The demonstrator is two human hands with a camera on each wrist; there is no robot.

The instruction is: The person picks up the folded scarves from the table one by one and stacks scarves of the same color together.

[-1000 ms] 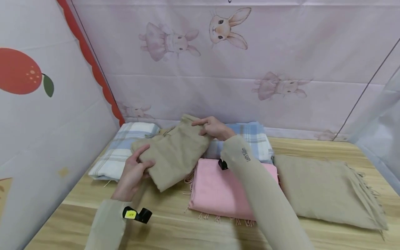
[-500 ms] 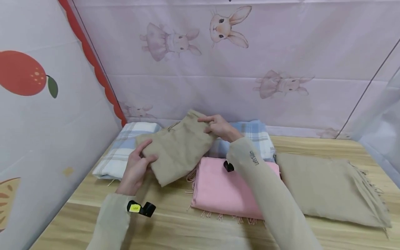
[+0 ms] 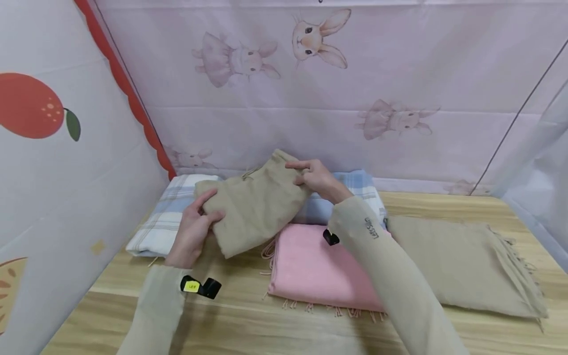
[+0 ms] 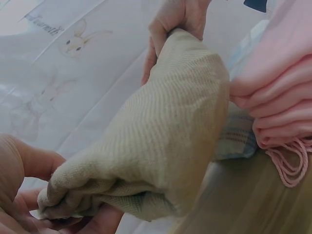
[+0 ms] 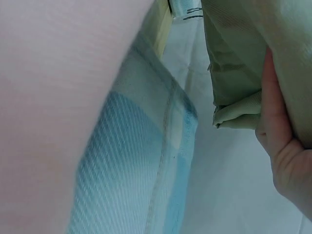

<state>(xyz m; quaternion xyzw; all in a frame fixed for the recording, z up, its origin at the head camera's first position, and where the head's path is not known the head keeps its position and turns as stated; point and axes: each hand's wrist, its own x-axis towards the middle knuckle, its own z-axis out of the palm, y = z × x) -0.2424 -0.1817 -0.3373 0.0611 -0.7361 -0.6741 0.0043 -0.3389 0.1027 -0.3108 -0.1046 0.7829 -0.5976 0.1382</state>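
Between my two hands is a folded beige scarf [image 3: 253, 207], raised and tilted above the table. My left hand [image 3: 191, 229] pinches its near left edge, thumb on top and fingers underneath. The left wrist view shows bunched layers of the scarf [image 4: 161, 122] between that thumb and fingers. At the far right corner my right hand [image 3: 321, 180] grips the scarf, index finger stretched along its upper face. In the right wrist view, fingers of the right hand [image 5: 285, 156] lie against a fold. The underside of the scarf is mostly hidden in the head view.
A folded pink fringed scarf [image 3: 319, 276] lies under my right forearm. Behind it is a blue-and-white plaid scarf [image 3: 355, 185]; another plaid one [image 3: 155, 227] lies at left. A second beige fringed scarf [image 3: 457, 266] rests at right on the wooden table [image 3: 248, 315].
Both hands have lifted the beige scarf slightly, shifting it a little toward the back wall and to the right. Their hold looks the same. The other folded scarves have stayed in place.
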